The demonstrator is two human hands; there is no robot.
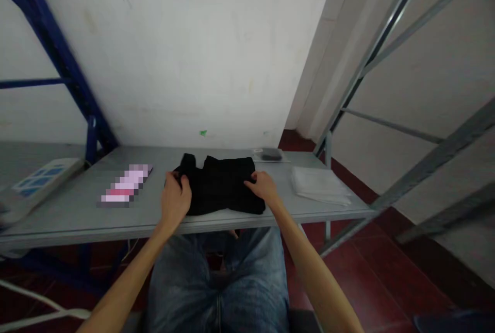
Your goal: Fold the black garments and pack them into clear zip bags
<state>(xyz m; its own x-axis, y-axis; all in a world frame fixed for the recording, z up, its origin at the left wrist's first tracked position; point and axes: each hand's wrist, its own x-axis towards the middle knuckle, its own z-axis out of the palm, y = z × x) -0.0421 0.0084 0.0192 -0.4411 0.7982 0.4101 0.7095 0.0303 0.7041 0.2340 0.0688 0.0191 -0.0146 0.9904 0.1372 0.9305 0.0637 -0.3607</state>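
Note:
A folded black cloth lies on the grey table in front of me. Its left end has a raised fold standing up a little. My left hand grips that left end, thumb and fingers closed on the fabric. At the right edge of the cloth, my right hand pinches the fabric between thumb and fingers.
A pixelated pink and white phone-like item lies to the left, with a white device with blue panels farther left. White sheets or bags are stacked at right. Behind the cloth is a clear packet. Metal frames flank the table.

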